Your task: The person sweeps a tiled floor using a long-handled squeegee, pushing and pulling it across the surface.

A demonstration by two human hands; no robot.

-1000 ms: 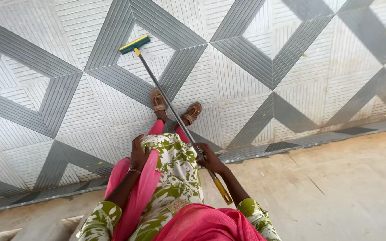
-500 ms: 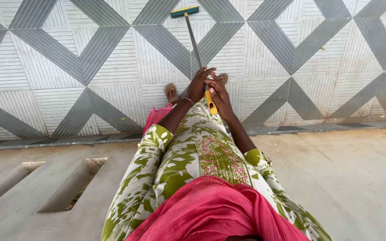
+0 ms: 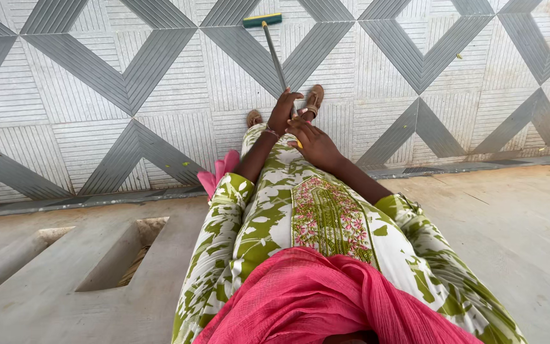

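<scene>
Bright, even daylight covers the scene, with no hard shadows on the patterned tile floor (image 3: pixel 97 95) and no glare. The concrete slab (image 3: pixel 510 242) looks washed and pale. Focus is sharp throughout; straight tile lines bow slightly toward the picture's edges from wide-angle distortion.

Showing here are one long-handled floor brush (image 3: pixel 270 38), two hands (image 3: pixel 282 113) on its handle, two sandals (image 3: pixel 314 100), and two rectangular openings (image 3: pixel 122 253) in the concrete.
</scene>
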